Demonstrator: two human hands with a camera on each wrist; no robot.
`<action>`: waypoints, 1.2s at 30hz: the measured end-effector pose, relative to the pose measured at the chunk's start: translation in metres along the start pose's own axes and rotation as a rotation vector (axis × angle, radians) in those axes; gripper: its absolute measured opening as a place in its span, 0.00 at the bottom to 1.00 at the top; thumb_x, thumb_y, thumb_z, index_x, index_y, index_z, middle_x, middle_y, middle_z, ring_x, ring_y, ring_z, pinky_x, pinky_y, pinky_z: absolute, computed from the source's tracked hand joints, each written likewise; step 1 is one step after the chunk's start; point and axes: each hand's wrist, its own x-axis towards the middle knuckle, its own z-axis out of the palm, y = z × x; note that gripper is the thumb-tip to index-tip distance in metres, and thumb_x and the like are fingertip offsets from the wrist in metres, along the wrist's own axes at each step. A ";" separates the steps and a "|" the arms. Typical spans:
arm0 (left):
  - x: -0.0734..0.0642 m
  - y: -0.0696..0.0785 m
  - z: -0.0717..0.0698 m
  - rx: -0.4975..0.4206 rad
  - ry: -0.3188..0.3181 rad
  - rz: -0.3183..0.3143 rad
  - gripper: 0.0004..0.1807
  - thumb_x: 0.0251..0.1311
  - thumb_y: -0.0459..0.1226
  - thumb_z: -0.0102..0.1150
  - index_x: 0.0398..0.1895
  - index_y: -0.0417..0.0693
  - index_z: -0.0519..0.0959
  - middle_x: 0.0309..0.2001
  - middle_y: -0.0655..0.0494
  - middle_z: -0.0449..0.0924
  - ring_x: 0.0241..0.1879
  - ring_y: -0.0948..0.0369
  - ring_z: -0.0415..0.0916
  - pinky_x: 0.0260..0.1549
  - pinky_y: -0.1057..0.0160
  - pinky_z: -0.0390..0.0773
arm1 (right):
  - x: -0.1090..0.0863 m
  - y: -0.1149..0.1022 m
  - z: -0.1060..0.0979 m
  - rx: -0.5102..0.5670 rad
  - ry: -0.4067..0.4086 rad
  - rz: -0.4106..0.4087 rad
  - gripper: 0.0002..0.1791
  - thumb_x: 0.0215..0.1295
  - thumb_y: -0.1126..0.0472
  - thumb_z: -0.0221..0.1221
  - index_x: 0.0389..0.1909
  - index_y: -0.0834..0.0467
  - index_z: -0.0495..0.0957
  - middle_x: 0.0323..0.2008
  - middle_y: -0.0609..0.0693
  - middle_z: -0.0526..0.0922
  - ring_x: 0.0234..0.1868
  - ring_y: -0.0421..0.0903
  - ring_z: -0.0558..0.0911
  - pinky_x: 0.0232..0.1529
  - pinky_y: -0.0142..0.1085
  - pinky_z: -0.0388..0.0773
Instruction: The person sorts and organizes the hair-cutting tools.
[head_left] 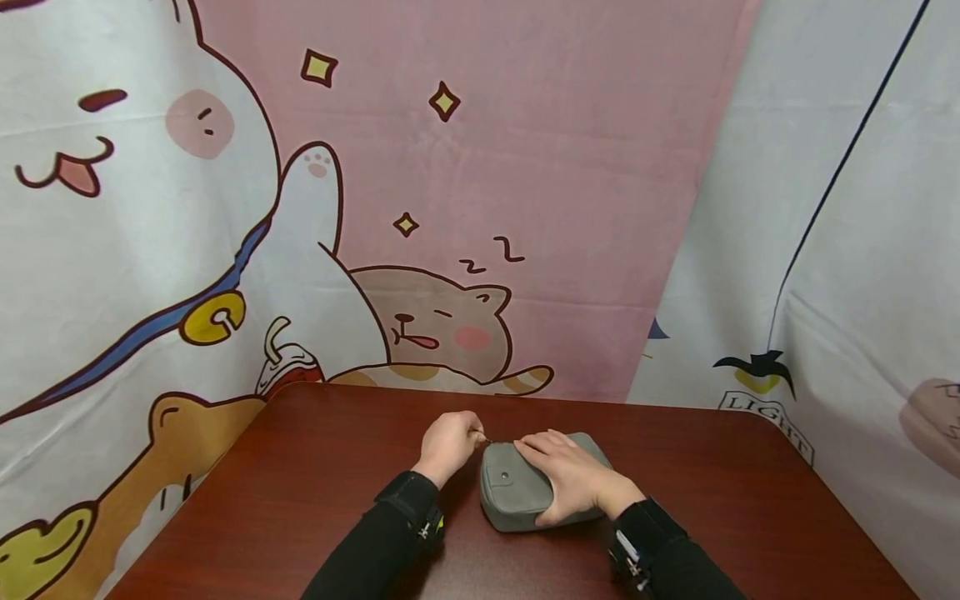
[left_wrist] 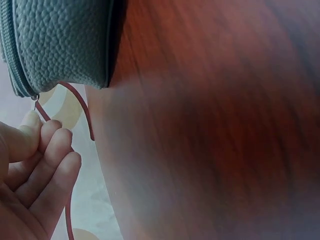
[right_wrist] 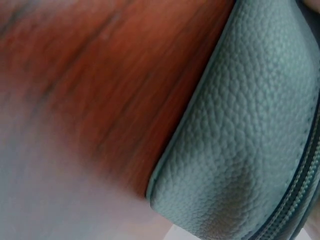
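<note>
A small grey-green bag (head_left: pixel 517 487) with pebbled leather texture and a round snap lies on the table. At its far left corner my left hand (head_left: pixel 447 446) pinches the small metal zipper pull (left_wrist: pixel 35 103) between thumb and forefinger. In the left wrist view the zipper (left_wrist: pixel 14 62) runs along the bag's edge down to that pull, and the other fingers curl loosely below. My right hand (head_left: pixel 573 475) rests spread over the top of the bag, fingers extended toward the far edge and thumb at the near edge. The right wrist view shows the bag's side (right_wrist: pixel 235 130) and zipper track (right_wrist: pixel 297 192).
The reddish-brown wooden table (head_left: pixel 337 500) has a far edge just beyond the hands. Behind it hangs a cloth backdrop (head_left: pixel 570 167) with cartoon animals. Another pale printed cloth (head_left: pixel 862 250) hangs at the right.
</note>
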 end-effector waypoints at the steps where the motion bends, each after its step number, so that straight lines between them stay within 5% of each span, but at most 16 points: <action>1: 0.001 0.001 0.000 0.000 0.003 0.001 0.06 0.56 0.35 0.71 0.25 0.53 0.83 0.23 0.65 0.78 0.23 0.66 0.72 0.22 0.65 0.72 | 0.000 0.000 0.000 0.000 0.004 -0.002 0.61 0.34 0.37 0.76 0.71 0.62 0.66 0.65 0.55 0.70 0.67 0.53 0.67 0.69 0.54 0.57; 18: 0.002 0.001 0.003 0.005 -0.029 0.007 0.04 0.59 0.38 0.69 0.29 0.53 0.83 0.28 0.62 0.81 0.28 0.63 0.77 0.26 0.63 0.75 | 0.001 0.000 0.002 -0.028 0.011 -0.004 0.61 0.34 0.37 0.75 0.72 0.61 0.65 0.65 0.53 0.70 0.67 0.52 0.68 0.69 0.53 0.57; 25: -0.010 -0.011 -0.007 -0.015 -0.061 -0.026 0.09 0.62 0.41 0.67 0.43 0.50 0.82 0.36 0.56 0.83 0.32 0.60 0.79 0.27 0.61 0.75 | 0.002 -0.003 0.004 -0.026 -0.008 0.045 0.62 0.34 0.35 0.75 0.72 0.60 0.64 0.66 0.52 0.69 0.68 0.51 0.67 0.70 0.52 0.56; 36: -0.034 -0.022 -0.031 -0.030 -0.112 0.016 0.06 0.60 0.40 0.68 0.37 0.48 0.83 0.32 0.60 0.81 0.30 0.63 0.76 0.29 0.61 0.76 | 0.007 -0.006 0.005 -0.012 0.014 0.094 0.61 0.36 0.36 0.73 0.72 0.60 0.64 0.66 0.54 0.69 0.68 0.56 0.66 0.68 0.54 0.57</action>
